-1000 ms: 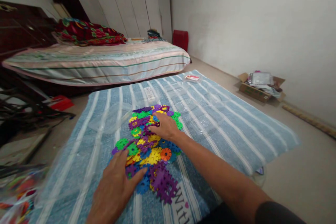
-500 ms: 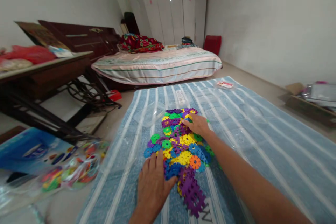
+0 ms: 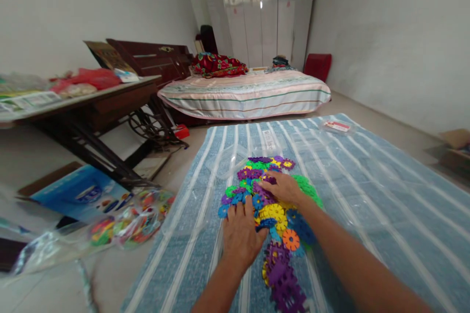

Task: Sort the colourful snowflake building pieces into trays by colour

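Clear plastic bag of coloured pieces (image 3: 121, 222) blurred, contents unresolved; purple interlocking plastic square (image 3: 288, 291) cropped by bottom edge.

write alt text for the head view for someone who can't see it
Two bare hands, left hand and right hand, press flat on a pile of colourful plastic gear pieces spread on a blue striped mat on a bedroom floor. A bed stands behind.

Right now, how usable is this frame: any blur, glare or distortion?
Head view: the toy bag at lower left is motion-smeared; the wardrobe doors carry lamp glare; wide-angle stretch bends the edges; both hands and the plastic discs read fairly sharp.
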Tool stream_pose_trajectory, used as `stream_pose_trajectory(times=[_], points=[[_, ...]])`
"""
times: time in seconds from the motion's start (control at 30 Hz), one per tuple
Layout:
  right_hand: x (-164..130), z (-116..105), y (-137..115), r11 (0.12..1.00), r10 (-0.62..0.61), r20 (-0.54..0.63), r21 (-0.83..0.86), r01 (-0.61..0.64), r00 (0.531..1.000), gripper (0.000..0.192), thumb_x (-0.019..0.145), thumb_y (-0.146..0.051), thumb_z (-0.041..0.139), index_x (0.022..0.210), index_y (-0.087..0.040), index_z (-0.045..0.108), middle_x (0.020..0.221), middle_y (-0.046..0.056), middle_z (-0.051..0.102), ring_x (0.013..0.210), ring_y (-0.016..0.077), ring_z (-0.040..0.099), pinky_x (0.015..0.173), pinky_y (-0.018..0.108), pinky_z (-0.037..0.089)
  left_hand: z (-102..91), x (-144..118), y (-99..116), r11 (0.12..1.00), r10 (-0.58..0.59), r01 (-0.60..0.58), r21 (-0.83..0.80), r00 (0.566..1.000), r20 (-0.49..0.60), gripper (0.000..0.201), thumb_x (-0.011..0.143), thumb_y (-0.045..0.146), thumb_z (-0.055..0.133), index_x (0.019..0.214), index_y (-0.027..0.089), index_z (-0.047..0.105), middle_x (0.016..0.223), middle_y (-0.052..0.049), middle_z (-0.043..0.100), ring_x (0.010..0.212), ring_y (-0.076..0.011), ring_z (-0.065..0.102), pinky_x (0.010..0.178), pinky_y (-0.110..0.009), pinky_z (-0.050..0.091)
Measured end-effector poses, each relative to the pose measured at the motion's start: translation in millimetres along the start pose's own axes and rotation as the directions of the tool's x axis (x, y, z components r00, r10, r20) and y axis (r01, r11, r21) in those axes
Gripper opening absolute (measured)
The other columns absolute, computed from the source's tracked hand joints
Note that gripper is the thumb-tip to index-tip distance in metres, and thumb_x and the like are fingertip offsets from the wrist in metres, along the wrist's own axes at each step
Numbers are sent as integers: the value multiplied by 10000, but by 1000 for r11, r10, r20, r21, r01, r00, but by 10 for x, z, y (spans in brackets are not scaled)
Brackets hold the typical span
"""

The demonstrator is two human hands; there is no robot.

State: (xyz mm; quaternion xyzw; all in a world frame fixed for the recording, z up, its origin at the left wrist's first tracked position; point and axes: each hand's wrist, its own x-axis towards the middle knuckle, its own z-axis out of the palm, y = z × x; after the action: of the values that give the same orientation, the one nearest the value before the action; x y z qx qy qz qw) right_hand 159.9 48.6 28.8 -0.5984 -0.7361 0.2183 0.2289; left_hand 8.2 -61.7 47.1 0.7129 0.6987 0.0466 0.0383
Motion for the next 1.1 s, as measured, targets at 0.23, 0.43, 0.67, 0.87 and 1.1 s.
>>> stream_pose_trajectory(times=[0.23, 0.43, 0.67, 0.87, 1.1], points=[[-87, 92, -101, 749, -14, 96, 660, -53, 995, 428, 725, -551, 604, 983, -221, 689, 923, 19, 705, 895, 209, 634, 835, 363, 475, 56, 176, 79, 998, -38, 34, -58, 997, -73, 752, 700, 352, 604, 1356, 95, 340, 1181, -177, 543, 1100, -331, 468, 904, -429, 375], [-197, 70, -96, 285, 83, 226, 928, -240, 971, 493, 623, -462, 737, 1040, -212, 658, 961, 45, 706, 903, 213, 655, 828, 362, 506, 131, 296, 162, 924, -11, -47, -381, 989, -149, 796, 708, 261, 604, 1405, 153, 234, 1311, -153, 470, 1208, -283, 445, 973, -370, 375], [-249, -200, -111, 290, 195, 195, 925, -246, 961, 545, 586, -408, 764, 1083, -231, 626, 882, 26, 709, 706, 192, 660, 565, 297, 531, 125, 566, 134, 514, 2, -120, -849, 990, -139, 864, 582, 192, 694, 1363, 175, 323, 1301, -88, 518, 1156, -240, 513, 985, -364, 410], [-277, -308, -244, 426, 192, 57, 894, -135, 980, 488, 551, -346, 761, 1004, -200, 652, 729, -17, 670, 573, 129, 589, 489, 240, 475, 10, 652, 44, 250, -57, 11, -968, 998, -3, 800, 573, 134, 678, 1315, 216, 391, 1096, -20, 636, 939, -171, 612, 798, -272, 505], [-373, -184, -455, 468, 91, 94, 875, -125, 991, 423, 619, -375, 690, 1010, -219, 651, 956, 25, 681, 734, 176, 615, 491, 250, 490, -13, 635, -129, 329, -147, 195, -924, 977, 154, 559, 671, 150, 550, 1219, 187, 448, 816, -8, 669, 679, -145, 625, 556, -231, 488]])
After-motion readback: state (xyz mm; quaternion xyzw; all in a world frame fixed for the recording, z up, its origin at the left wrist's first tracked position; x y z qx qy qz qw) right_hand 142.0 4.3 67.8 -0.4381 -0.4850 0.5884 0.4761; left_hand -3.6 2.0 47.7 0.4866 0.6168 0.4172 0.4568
